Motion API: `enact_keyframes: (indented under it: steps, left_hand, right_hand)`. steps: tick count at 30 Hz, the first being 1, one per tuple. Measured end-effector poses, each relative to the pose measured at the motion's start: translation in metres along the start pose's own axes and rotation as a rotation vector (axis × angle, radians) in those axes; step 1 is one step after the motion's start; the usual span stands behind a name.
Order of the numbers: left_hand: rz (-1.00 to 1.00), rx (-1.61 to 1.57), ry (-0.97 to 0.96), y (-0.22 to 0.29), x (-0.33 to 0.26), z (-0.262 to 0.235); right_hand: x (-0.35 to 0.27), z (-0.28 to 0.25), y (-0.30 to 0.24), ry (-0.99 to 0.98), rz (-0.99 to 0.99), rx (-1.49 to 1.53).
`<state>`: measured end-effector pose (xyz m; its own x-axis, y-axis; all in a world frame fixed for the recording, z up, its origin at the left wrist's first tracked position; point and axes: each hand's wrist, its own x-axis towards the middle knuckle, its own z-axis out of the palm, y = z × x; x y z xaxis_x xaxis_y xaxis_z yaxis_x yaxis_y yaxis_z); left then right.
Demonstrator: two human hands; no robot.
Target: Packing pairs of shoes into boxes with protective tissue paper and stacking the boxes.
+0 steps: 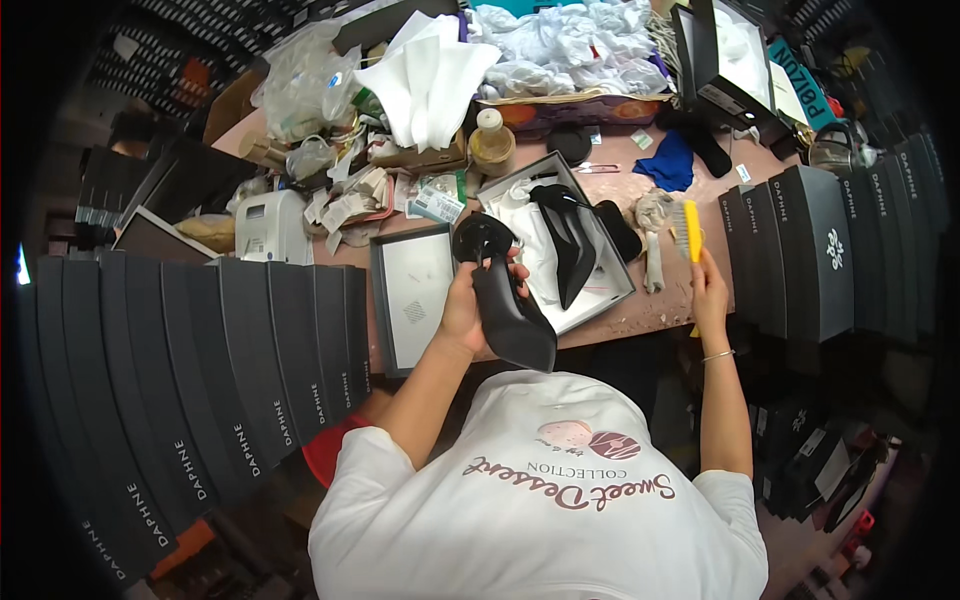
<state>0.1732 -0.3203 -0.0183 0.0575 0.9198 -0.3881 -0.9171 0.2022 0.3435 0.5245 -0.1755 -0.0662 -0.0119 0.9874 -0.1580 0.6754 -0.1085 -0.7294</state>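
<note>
Left hand [468, 305] clamped round a black high-heeled shoe [505, 300], held above the table edge [640, 322], sole side toward camera. Right hand [708, 290] closed on a yellow brush [691, 230] at the table's right. Second black shoe [565, 240] lies in the open box [600, 300] (on white paper). Best practice, I judge: steady the shoe firmly, brush lightly along the upper. Brush bristles and the shoe's toe are hard to make out
</note>
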Motion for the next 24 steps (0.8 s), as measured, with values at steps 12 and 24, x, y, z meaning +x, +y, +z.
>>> enact_keyframes:
  steps: [12, 24]
  left_hand:
    - [0.16, 0.46, 0.21, -0.005, -0.006, -0.009]
    - [0.932, 1.974, 0.18, -0.008, -0.056, -0.023]
  right_hand:
    - [0.003, 0.038, -0.068, -0.462, -0.172, 0.347]
    - [-0.126, 0.095, -0.156, -0.806, -0.159, 0.695]
